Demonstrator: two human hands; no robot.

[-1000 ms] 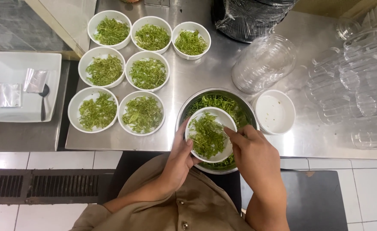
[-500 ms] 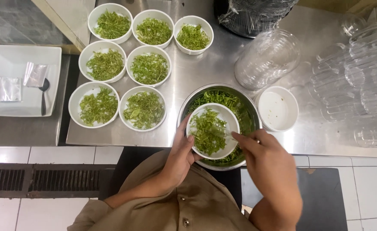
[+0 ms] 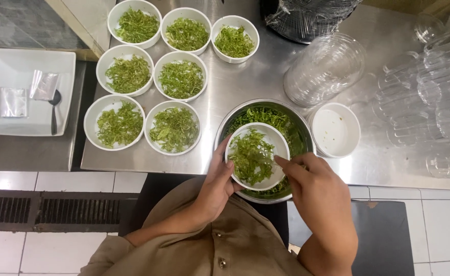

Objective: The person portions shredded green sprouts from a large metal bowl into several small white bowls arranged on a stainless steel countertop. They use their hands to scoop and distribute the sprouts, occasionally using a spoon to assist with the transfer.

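at the near edge of the steel bench the left hand still cups the small white bowl of chopped greens over the steel mixing bowl. the right hand, over the bowl a second ago, has drawn back to its rim, fingers pressed together, tidying the portion. just right, an empty white bowl; farther left, seven filled bowls.

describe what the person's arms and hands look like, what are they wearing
Both hands, left hand and right hand, are bare: no gloves, rings or watch visible. The forearms are uncovered too. The person wears a tan buttoned shirt.
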